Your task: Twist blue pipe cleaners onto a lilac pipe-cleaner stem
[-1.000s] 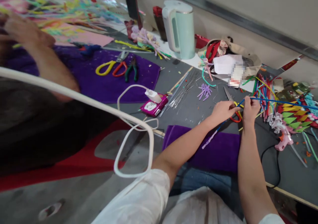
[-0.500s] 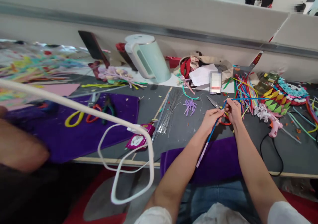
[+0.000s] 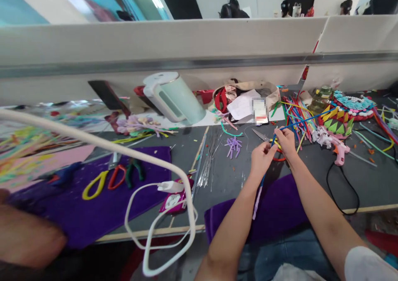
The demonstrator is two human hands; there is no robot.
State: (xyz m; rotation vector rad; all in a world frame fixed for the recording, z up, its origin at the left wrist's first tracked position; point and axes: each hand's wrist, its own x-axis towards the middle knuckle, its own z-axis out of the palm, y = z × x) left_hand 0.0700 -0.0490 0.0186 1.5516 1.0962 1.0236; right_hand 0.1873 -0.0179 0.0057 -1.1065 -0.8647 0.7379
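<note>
My left hand (image 3: 262,158) pinches a twisted blue pipe cleaner (image 3: 263,179) whose lower end is pale pink and hangs over a folded purple cloth (image 3: 276,210). Close beside it, my right hand (image 3: 285,142) has its fingers closed on the upper part of the same blue piece. A loose blue length (image 3: 306,121) runs from there to the upper right. Scissors (image 3: 260,134) with red and yellow handles lie behind and partly under my hands. Short purple pieces (image 3: 233,147) are left of them.
Silver wires (image 3: 210,160), a mint kettle (image 3: 177,98) and a phone (image 3: 260,113) are on the table. At right are a pink glue gun (image 3: 341,151), colourful pipe cleaners (image 3: 297,117) and a jar (image 3: 321,98). A white cable (image 3: 168,164) crosses at left, near another person's arm (image 3: 27,231).
The view has tilted up, showing more beyond the partition. My right hand's fingers have curled over the blue piece, and its loose length now slants upward to the right.
</note>
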